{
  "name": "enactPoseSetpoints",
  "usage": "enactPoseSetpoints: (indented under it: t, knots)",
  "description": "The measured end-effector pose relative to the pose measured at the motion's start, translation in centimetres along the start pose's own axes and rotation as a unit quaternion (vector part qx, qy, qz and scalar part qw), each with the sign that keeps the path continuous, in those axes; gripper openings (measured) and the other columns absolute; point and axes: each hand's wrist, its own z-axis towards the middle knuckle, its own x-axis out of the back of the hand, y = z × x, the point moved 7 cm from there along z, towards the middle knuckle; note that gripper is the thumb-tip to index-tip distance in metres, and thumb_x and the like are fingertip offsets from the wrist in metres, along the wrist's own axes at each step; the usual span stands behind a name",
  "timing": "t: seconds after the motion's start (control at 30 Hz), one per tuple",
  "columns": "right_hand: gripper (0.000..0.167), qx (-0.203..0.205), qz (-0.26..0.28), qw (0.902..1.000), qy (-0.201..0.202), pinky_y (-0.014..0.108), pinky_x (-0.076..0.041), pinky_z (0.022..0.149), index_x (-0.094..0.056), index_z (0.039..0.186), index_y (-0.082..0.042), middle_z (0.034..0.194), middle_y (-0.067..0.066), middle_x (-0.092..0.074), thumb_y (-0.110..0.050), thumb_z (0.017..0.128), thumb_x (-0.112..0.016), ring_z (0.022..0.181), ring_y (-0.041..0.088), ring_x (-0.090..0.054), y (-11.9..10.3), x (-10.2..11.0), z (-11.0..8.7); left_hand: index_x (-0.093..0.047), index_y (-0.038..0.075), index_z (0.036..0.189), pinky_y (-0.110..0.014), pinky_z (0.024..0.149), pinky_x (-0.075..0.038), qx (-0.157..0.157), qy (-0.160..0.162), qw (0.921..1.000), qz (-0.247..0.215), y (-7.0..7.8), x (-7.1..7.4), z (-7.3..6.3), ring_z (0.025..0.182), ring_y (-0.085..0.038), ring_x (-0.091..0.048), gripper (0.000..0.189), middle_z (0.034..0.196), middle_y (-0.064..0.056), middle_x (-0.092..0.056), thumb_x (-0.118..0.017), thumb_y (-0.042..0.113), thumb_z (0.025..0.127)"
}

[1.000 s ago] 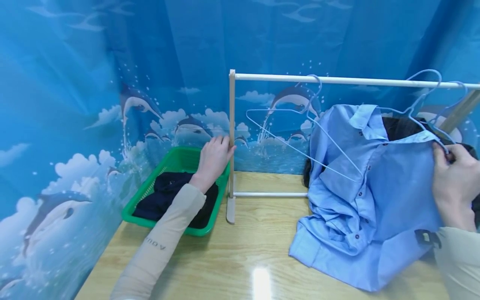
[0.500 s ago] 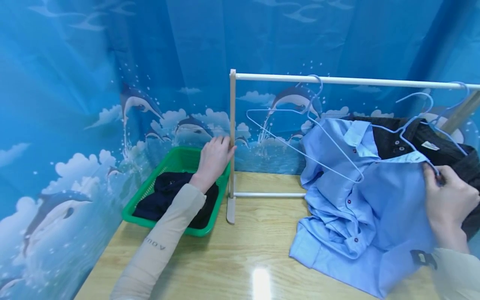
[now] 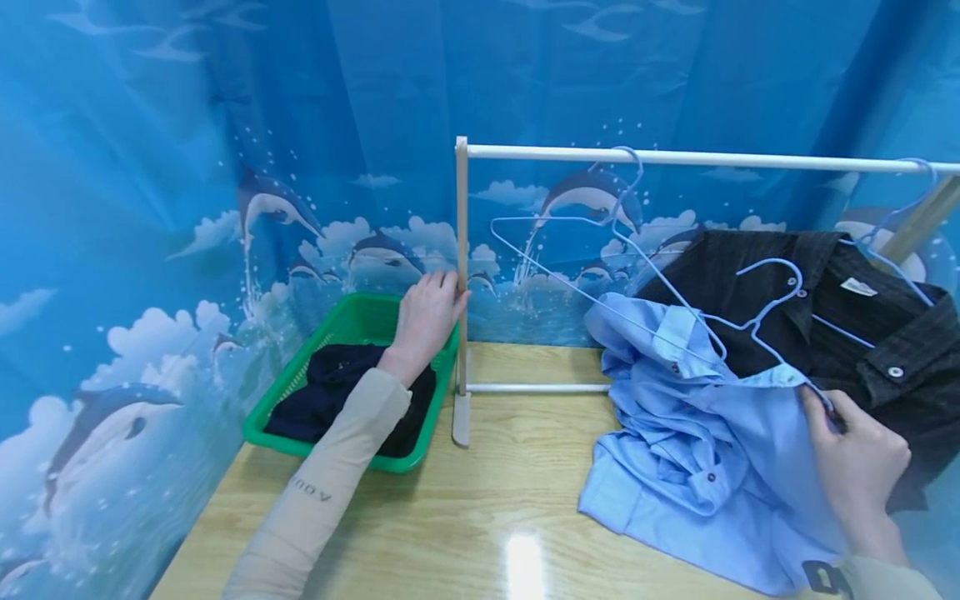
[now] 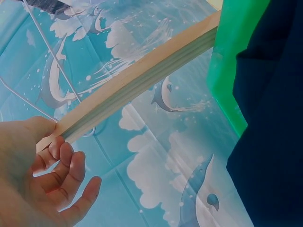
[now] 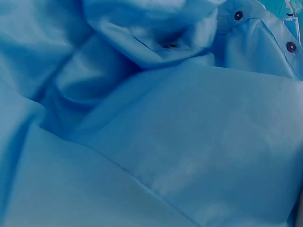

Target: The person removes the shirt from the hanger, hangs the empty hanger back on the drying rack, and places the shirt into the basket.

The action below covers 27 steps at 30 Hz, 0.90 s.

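Note:
My left hand [image 3: 426, 321] holds the upright wooden post [image 4: 142, 66] of a clothes rack, thumb on one side and fingertips on the other in the left wrist view. At the right, my right hand [image 3: 858, 454] pinches a light blue button shirt [image 3: 675, 450] together with one end of the blue hanger [image 3: 799, 279] inside it. That hanger's hook is off the rail [image 3: 540, 153] and well below it. The shirt's lower part lies crumpled on the table. Blue cloth [image 5: 203, 132] with dark buttons fills the right wrist view.
A bare blue hanger [image 3: 547, 218] hangs from the rail, its lower end overlapping the shirt. Behind, a black shirt [image 3: 720, 275] hangs at the right. A green basket [image 3: 255, 425] with dark clothes [image 3: 330, 392] stands left of the rack on the wooden table [image 3: 510, 475].
My right hand has come down and left with the blue shirt and its hanger; the hook has dropped away from the rail, uncovering the black shirt. My left hand stays on the post.

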Motion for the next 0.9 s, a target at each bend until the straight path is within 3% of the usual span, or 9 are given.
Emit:
enactPoseSetpoints:
  t: [0.1, 0.23, 0.4, 0.53, 0.83, 0.9]
  knots:
    - [0.024, 0.006, -0.002, 1.0000, -0.005, 0.021, -0.016, 0.045, -0.072, 0.086, 0.004, 0.059, 0.024, -0.061, -0.020, 0.093, -0.073, 0.046, -0.014, -0.020, -0.1, 0.2, -1.1, -0.063, 0.007, 0.106, -0.033, 0.065, -0.053, 0.001, 0.002, 1.0000, -0.006, 0.0, 0.0, 0.0, 0.078, -0.023, -0.060, 0.028, 0.090, -0.008, -0.062, -0.057, 0.034, 0.105]
    - [0.024, 0.004, -0.003, 0.9999, -0.013, 0.023, -0.016, 0.043, -0.073, 0.085, 0.002, 0.053, 0.021, -0.058, -0.020, 0.092, -0.073, 0.043, -0.010, -0.021, -0.2, 0.4, -2.3, -0.063, 0.007, 0.105, -0.033, 0.065, -0.053, 0.004, 0.003, 0.9999, -0.010, -0.1, 0.0, 0.0, 0.078, -0.023, -0.060, 0.027, 0.090, -0.007, -0.062, -0.057, 0.034, 0.105]
    - [0.021, -0.003, 0.014, 0.9998, -0.013, 0.021, -0.016, 0.044, -0.073, 0.084, 0.002, 0.058, 0.022, -0.062, -0.018, 0.091, -0.075, 0.046, -0.014, -0.019, -0.1, 0.7, -3.8, -0.062, 0.007, 0.106, -0.033, 0.065, -0.054, 0.005, 0.003, 0.9999, -0.016, -0.1, -0.2, -0.1, 0.079, -0.023, -0.060, 0.027, 0.091, -0.007, -0.062, -0.057, 0.034, 0.105]
    - [0.015, -0.002, 0.029, 0.9995, -0.014, 0.020, -0.021, 0.044, -0.073, 0.082, 0.003, 0.069, 0.025, -0.068, -0.011, 0.087, -0.076, 0.051, -0.019, -0.021, -0.2, 0.9, -4.6, -0.062, 0.007, 0.106, -0.033, 0.065, -0.054, 0.004, 0.007, 0.9998, -0.018, -0.1, -0.2, -0.1, 0.079, -0.023, -0.060, 0.027, 0.091, -0.007, -0.062, -0.056, 0.034, 0.105]
    - [0.011, 0.018, 0.056, 0.9981, -0.016, 0.019, -0.030, 0.048, -0.074, 0.082, 0.004, 0.075, 0.024, -0.071, -0.006, 0.084, -0.077, 0.065, -0.029, -0.030, -1.5, 1.1, -5.4, -0.061, 0.007, 0.108, -0.032, 0.062, -0.055, 0.005, 0.014, 0.9997, -0.019, -0.1, -0.3, -0.2, 0.078, -0.023, -0.059, 0.027, 0.091, -0.007, -0.062, -0.056, 0.034, 0.105]
    - [0.013, 0.032, 0.065, 0.9973, -0.012, 0.020, -0.032, 0.048, -0.074, 0.081, 0.002, 0.075, 0.023, -0.071, -0.009, 0.085, -0.076, 0.061, -0.024, -0.036, -2.0, 1.1, -5.5, -0.061, 0.007, 0.108, -0.032, 0.063, -0.055, 0.005, 0.013, 0.9997, -0.020, -0.1, -0.4, -0.2, 0.078, -0.023, -0.059, 0.027, 0.091, -0.007, -0.062, -0.056, 0.034, 0.105]
